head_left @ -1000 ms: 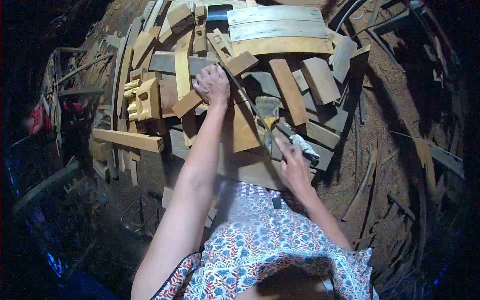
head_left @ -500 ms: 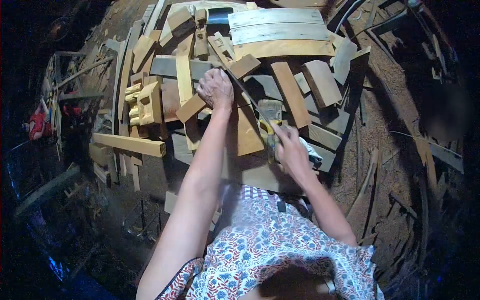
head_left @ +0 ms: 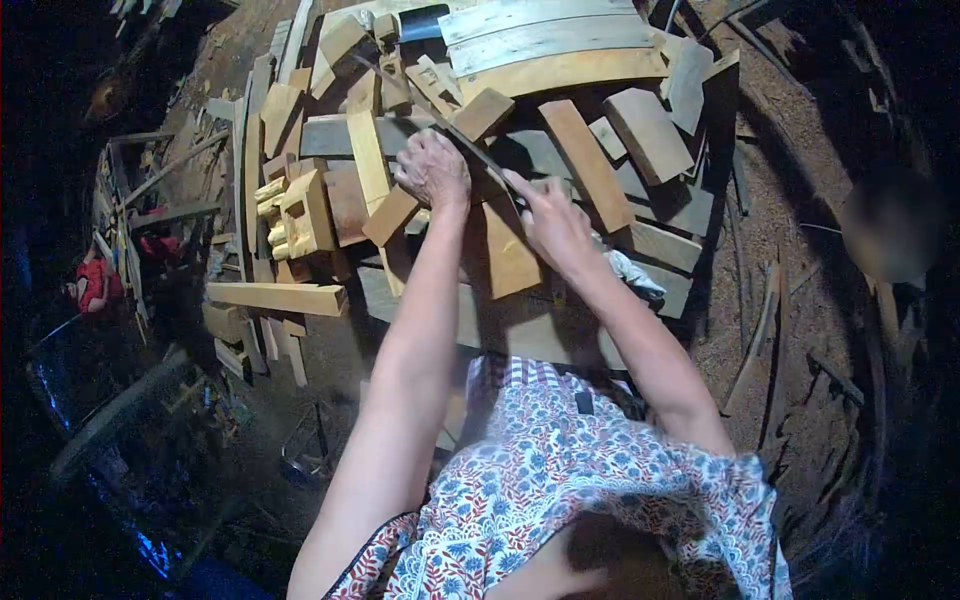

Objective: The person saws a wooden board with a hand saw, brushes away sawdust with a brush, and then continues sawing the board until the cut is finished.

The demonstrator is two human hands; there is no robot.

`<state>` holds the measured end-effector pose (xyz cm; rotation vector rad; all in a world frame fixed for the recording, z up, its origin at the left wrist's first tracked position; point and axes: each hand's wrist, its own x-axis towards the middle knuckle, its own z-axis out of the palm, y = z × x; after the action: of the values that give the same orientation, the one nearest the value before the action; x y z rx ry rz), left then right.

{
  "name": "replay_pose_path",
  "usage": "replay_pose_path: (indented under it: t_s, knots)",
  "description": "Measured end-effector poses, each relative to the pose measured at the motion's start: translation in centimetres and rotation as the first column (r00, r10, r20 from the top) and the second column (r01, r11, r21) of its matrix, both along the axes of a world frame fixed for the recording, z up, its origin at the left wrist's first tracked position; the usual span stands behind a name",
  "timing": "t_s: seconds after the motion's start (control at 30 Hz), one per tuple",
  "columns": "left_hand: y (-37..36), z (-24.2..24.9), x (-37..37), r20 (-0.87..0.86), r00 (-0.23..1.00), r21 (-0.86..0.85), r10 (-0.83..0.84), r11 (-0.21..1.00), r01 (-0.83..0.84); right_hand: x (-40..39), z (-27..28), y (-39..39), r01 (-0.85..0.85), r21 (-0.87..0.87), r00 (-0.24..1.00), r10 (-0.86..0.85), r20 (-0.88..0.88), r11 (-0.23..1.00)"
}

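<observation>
My left hand (head_left: pixel 432 168) is closed in a fist over a short wooden block (head_left: pixel 391 216), pressing it on the pile of boards. In my right hand (head_left: pixel 552 222) is the near end of a long, thin, saw-like blade (head_left: pixel 440 115), seen almost edge-on. Its far end points up and left, and the blade passes close beside my left knuckles. The grip inside my right fist is hidden. Below the hands lies a flat tan board (head_left: pixel 512 255).
Carved yellow wooden pieces (head_left: pixel 304 212) and a square bar (head_left: pixel 280 297) lie to the left. Pale planks (head_left: pixel 545 40) rest at the back. A brown board (head_left: pixel 588 165) and a thick block (head_left: pixel 648 135) are on the right, with a white cloth (head_left: pixel 636 275) nearer me.
My right hand has pushed the blade forward, up and left, so it reaches well past my left hand. My left hand stays on the block. The view has shifted slightly.
</observation>
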<state>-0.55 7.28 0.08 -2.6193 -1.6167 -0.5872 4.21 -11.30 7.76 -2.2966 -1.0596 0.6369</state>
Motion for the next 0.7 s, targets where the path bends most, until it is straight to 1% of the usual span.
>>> replay_pose_path:
  t_s: [0.03,0.07,0.13,0.17,0.2,0.3,0.33,0.37,0.4,0.43,0.47,0.5,0.53,0.57,0.63,0.7]
  knots:
    - [0.2,0.2,0.4,0.002,1.000,0.011,-0.008,1.000,0.008,0.3,-0.9,1.2,-0.008,0.067,0.996,0.002,0.091,0.998]
    - [0.1,0.3,0.6,0.000,1.000,-0.009,0.014,1.000,-0.014,0.2,-0.6,0.3,-0.006,0.071,0.996,-0.001,0.093,0.997]
    - [0.0,0.0,0.5,-0.019,0.999,-0.030,0.050,0.998,-0.051,-1.0,0.7,-5.3,-0.008,0.055,0.999,0.006,0.031,0.998]
    - [0.2,0.0,0.3,-0.022,0.998,-0.035,0.059,0.998,-0.060,-2.0,1.1,-9.0,0.007,0.007,1.000,-0.007,-0.018,1.000]
    - [0.2,0.2,0.3,-0.030,0.999,-0.031,0.031,0.999,-0.032,-2.4,1.1,-11.4,0.013,-0.042,0.998,-0.016,-0.064,0.999]
    - [0.0,0.4,0.1,-0.054,0.998,-0.033,-0.038,0.999,0.036,-2.2,2.5,-8.2,0.022,-0.052,0.998,-0.025,-0.062,0.998]
    - [0.0,0.5,0.1,-0.023,0.999,-0.007,-0.041,0.999,0.041,-1.4,2.1,-4.7,0.029,-0.006,0.999,-0.029,-0.040,1.000]
    - [-0.1,0.6,0.0,0.006,0.999,0.020,-0.041,0.999,0.041,-0.5,0.7,-2.4,0.028,-0.001,0.999,-0.028,-0.037,1.000]
    - [0.0,0.3,0.2,-0.006,1.000,0.040,-0.004,0.999,0.004,0.1,-1.2,-0.4,0.006,0.084,1.000,-0.008,0.024,0.996]
    - [0.0,0.2,0.4,-0.001,1.000,0.045,-0.008,0.999,0.008,0.4,-2.1,0.5,-0.016,0.167,0.996,0.001,0.090,0.986]
    - [-0.1,0.1,0.6,0.003,1.000,0.049,-0.029,0.998,0.029,0.2,-1.7,0.2,-0.017,0.167,0.995,0.001,0.096,0.986]
    - [-0.3,0.0,0.5,0.000,0.999,0.050,-0.043,0.998,0.043,-0.5,-1.1,-0.8,-0.004,0.093,0.999,0.000,0.042,0.996]
    - [-0.8,-0.1,0.6,0.038,0.997,0.091,-0.072,0.994,0.069,-1.2,-0.6,-1.3,0.011,0.022,1.000,-0.010,-0.016,1.000]
    - [-1.2,0.2,0.5,0.001,0.997,0.098,-0.076,0.992,0.075,-1.6,-0.5,-1.3,0.008,0.026,1.000,-0.007,-0.022,1.000]
    - [-1.1,1.0,0.3,-0.051,0.995,-0.056,-0.091,0.995,0.088,-1.9,-0.3,-1.3,0.055,0.094,0.998,-0.053,-0.029,0.994]
    - [-0.9,0.6,0.2,-0.002,0.996,-0.076,-0.087,0.993,0.087,-1.8,-0.2,-0.6,0.045,0.058,0.999,-0.045,-0.007,0.997]
